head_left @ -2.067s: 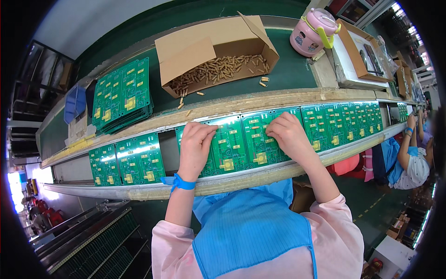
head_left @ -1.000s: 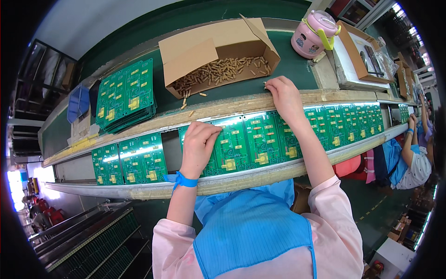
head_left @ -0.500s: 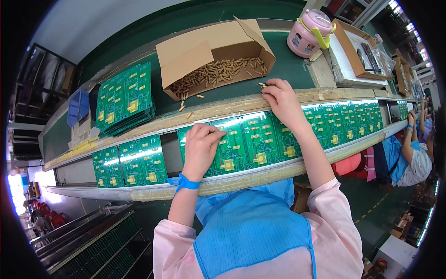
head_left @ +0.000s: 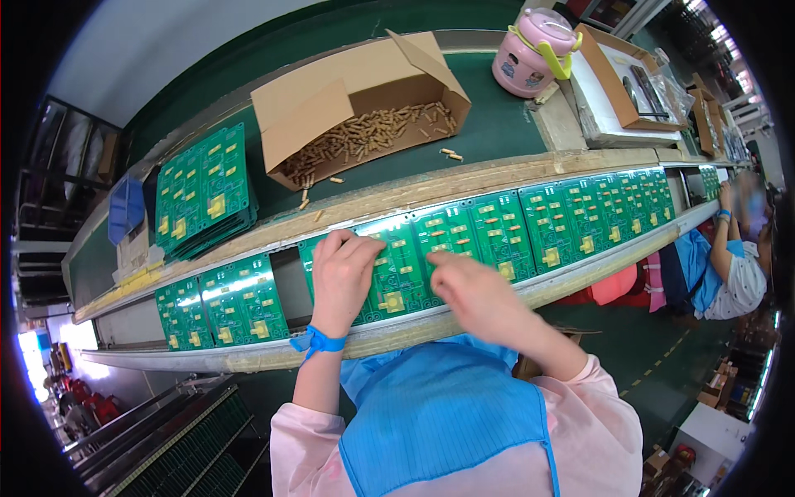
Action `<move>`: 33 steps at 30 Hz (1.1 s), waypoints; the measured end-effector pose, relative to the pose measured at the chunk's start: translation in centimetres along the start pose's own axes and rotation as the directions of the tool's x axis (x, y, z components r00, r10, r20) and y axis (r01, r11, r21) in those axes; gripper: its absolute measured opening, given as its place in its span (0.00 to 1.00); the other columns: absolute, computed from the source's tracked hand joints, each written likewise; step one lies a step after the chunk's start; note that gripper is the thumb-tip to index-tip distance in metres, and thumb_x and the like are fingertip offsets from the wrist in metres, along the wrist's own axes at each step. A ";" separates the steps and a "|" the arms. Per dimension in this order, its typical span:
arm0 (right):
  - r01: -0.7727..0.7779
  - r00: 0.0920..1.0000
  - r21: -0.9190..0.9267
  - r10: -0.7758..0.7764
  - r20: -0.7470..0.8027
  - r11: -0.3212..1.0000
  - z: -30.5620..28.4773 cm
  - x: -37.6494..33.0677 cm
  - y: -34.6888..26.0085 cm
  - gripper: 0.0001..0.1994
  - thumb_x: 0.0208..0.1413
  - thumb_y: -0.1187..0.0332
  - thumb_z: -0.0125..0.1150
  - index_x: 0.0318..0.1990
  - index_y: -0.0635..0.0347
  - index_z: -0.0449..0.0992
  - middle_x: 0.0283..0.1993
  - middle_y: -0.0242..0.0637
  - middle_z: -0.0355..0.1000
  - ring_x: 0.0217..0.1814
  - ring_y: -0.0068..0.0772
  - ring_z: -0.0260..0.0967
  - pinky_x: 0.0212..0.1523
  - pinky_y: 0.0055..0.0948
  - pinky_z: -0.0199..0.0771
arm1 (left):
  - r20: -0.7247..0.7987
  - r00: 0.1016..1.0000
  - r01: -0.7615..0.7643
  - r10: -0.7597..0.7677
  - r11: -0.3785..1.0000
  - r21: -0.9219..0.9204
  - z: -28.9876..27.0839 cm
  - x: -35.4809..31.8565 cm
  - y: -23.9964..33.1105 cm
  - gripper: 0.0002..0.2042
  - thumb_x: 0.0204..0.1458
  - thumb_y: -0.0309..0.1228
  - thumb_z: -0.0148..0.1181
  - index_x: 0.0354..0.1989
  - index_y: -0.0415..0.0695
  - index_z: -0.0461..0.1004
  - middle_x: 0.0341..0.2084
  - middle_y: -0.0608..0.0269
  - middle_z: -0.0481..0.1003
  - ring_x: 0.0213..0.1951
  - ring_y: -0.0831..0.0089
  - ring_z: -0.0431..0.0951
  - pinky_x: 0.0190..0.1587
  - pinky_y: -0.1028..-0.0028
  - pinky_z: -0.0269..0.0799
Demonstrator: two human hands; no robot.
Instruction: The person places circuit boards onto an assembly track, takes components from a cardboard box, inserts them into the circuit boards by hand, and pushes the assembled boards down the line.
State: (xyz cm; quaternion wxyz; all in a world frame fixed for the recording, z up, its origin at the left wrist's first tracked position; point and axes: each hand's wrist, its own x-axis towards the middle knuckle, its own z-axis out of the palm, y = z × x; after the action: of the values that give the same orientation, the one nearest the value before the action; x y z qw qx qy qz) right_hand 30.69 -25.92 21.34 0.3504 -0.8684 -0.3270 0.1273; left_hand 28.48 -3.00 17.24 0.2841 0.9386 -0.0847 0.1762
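My left hand [head_left: 341,269] is bent over a green circuit board [head_left: 406,284], its fingertips pinched close to the surface. Whatever they hold is hidden. To its right, my right hand [head_left: 472,290] is low over the row, slightly blurred, with its fingers curled and one tip at the edge of the neighbouring board [head_left: 447,222]. No part can be made out in its fingers. Tan blocks and small parts stand on the boards. An open cardboard box [head_left: 302,116] beyond my hands holds many small tan cylinders [head_left: 377,134].
Loose tan cylinders [head_left: 451,155] lie beside the box. A stack of green boards [head_left: 203,186] and a blue bin [head_left: 126,209] are at the left. A pink lidded pot [head_left: 530,62] stands at the back. Other boards [head_left: 580,219] line the rail; a co-worker [head_left: 733,273] is at far right.
My right hand has come from beside the box down to the boards, next to my left hand. Two tan cylinders show where it was. My left hand stays over its board; the view has shifted slightly.
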 end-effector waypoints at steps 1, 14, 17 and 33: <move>0.080 0.997 0.000 -0.080 0.010 0.997 0.9 -0.6 -0.1 0.03 0.59 0.72 0.54 0.38 0.60 0.69 0.58 0.52 0.69 0.62 0.53 0.66 0.58 0.44 0.69 | 0.011 1.000 -0.014 0.014 0.999 0.034 -0.2 -0.1 0.1 0.09 0.42 0.22 0.64 0.34 0.46 0.80 0.31 0.69 0.78 0.41 0.66 0.74 0.44 0.65 0.67; -0.036 0.996 -0.042 0.032 -0.083 0.998 3.2 -2.3 0.6 0.04 0.57 0.76 0.54 0.38 0.61 0.68 0.66 0.52 0.62 0.70 0.53 0.59 0.64 0.51 0.64 | 0.082 0.995 0.054 -0.061 0.995 0.084 0.3 0.1 1.2 0.10 0.46 0.21 0.62 0.38 0.45 0.78 0.36 0.63 0.74 0.44 0.61 0.72 0.46 0.64 0.68; -0.036 0.990 0.020 0.038 -0.138 0.999 2.8 -2.3 1.2 0.03 0.56 0.76 0.55 0.38 0.62 0.69 0.63 0.50 0.66 0.67 0.51 0.63 0.62 0.47 0.67 | 0.099 0.992 0.071 -0.078 0.995 0.074 -0.2 0.3 1.1 0.16 0.48 0.24 0.63 0.48 0.44 0.75 0.38 0.57 0.74 0.45 0.57 0.72 0.48 0.61 0.68; -0.334 0.837 -0.112 0.240 -0.491 0.936 -2.7 -5.5 7.7 0.05 0.54 0.78 0.56 0.37 0.62 0.71 0.55 0.48 0.73 0.56 0.51 0.70 0.57 0.42 0.69 | 0.214 0.908 0.356 -0.361 0.932 0.062 -5.6 -5.1 -0.8 0.28 0.41 0.24 0.71 0.55 0.38 0.71 0.63 0.51 0.65 0.67 0.48 0.60 0.66 0.58 0.58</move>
State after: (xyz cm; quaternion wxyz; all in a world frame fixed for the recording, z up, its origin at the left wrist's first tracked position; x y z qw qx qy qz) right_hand 31.42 -35.08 17.93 0.3100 -0.9420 -0.1088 -0.0680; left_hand 22.43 1.10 19.22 0.2903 0.9549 0.0598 0.0159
